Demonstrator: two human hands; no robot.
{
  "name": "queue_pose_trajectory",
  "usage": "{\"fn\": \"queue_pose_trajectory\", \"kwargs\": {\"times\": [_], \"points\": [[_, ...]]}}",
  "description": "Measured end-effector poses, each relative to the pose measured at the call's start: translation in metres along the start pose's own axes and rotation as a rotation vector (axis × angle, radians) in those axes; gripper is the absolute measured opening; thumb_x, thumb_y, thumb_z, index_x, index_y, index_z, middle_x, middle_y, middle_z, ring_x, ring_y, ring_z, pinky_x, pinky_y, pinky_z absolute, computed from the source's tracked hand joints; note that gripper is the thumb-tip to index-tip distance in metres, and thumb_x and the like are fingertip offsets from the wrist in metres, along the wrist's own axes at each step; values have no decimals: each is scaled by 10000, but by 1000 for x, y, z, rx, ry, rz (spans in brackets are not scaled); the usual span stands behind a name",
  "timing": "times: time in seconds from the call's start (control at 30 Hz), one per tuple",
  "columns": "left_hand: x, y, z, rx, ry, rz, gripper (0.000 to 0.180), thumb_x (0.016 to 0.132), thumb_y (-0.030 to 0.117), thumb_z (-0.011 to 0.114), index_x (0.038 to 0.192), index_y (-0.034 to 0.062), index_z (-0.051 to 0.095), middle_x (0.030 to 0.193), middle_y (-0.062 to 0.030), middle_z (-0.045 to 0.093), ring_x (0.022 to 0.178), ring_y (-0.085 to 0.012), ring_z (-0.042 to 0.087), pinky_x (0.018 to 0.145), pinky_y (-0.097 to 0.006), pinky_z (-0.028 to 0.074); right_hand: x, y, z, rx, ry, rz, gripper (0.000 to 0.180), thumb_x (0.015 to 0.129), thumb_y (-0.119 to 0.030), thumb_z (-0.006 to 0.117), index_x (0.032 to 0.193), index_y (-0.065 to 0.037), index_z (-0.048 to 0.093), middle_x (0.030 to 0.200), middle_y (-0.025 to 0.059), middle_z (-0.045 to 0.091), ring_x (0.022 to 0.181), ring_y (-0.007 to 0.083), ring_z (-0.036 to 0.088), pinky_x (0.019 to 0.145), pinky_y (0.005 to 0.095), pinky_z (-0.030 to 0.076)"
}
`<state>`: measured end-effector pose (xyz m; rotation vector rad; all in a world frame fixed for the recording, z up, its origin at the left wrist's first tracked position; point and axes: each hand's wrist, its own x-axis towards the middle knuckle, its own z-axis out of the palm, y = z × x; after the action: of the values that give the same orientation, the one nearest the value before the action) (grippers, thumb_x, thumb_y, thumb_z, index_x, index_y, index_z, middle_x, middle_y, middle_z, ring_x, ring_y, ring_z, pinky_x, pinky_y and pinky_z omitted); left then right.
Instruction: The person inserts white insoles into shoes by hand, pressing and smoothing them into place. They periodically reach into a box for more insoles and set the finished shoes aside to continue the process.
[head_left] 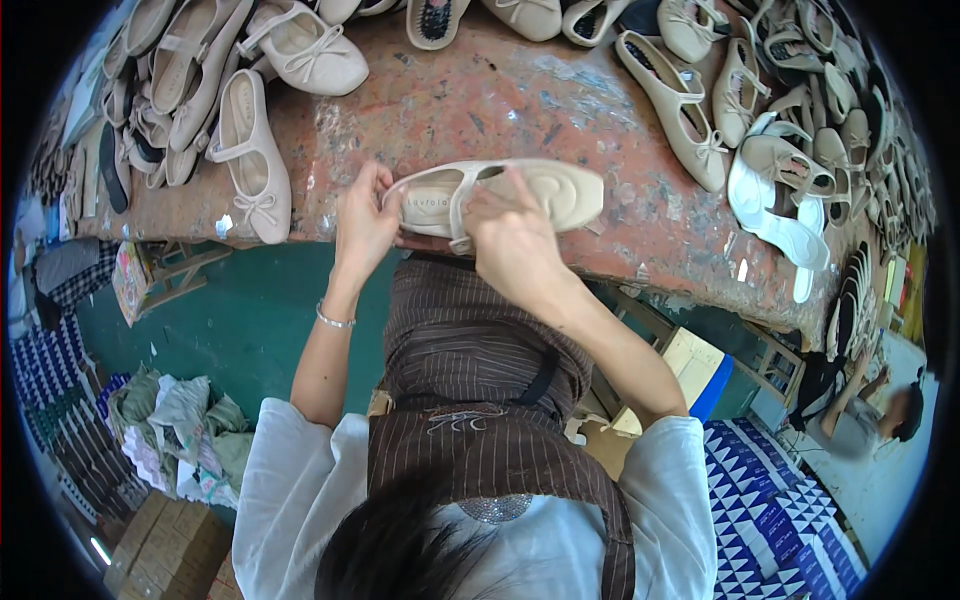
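Spreading across the upper view, the table (420, 125) carried a left heap (195, 75) and a right heap (860, 130), both made up of pale strap shoes. Between them, at the near edge, sat the worked shoe (437, 190), crosswise, its heel left and its toe right, opening uppermost. The right hand (515, 245) lay over its middle, fingers partly curled and the index stretched toward the toe; blur hid whether it pinched anything. The left hand (368, 218) gripped the heel between thumb and fingers. The strap (460, 195) crossed the opening beside the right fingers. The step in hand seemed to be pressing or smoothing just ahead of this strap. The next move, as judged, called for a steady heel grip and even finger pressure toward the toe.
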<state>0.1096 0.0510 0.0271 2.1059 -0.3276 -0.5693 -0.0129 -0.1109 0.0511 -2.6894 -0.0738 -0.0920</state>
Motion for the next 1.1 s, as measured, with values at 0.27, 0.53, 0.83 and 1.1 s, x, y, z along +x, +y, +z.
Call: {"fn": "queue_pose_trajectory", "kwargs": {"times": [0.27,0.53,0.83,1.1], "points": [[-79,46,75,493,97,377,165,808,170,725,856,81,594,729,-98,628,709,-312,649,579,-430,485,20,63,-55,437,491,559,422,785,-205,737,1154,-17,656,1122,207,643,1035,391,624,899,480,484],[-96,6,115,364,-222,627,643,859,240,582,1447,48,405,1475,-138,451,1454,-320,291,1197,-585,125,-62,-19,4,115,244,342,424,746,10,606,1160,57,533,1244,307,578,1220,426,549,1147,621,207],[-94,7,103,525,-266,714,386,794,12,577,1156,-121,598,1227,-263,572,1281,-393,472,1120,-527,347,15,26,16,-173,212,368,475,811,-54,544,1259,101,518,1257,271,580,1251,351,531,1142,491,296],[-93,1,105,222,-177,668,367,758,-21,621,1116,-98,647,1220,-241,602,1253,-410,507,1040,-461,453,-6,17,30,-261,300,424,462,811,-16,534,1260,-72,628,1275,277,564,1228,385,550,1167,563,220]]}}
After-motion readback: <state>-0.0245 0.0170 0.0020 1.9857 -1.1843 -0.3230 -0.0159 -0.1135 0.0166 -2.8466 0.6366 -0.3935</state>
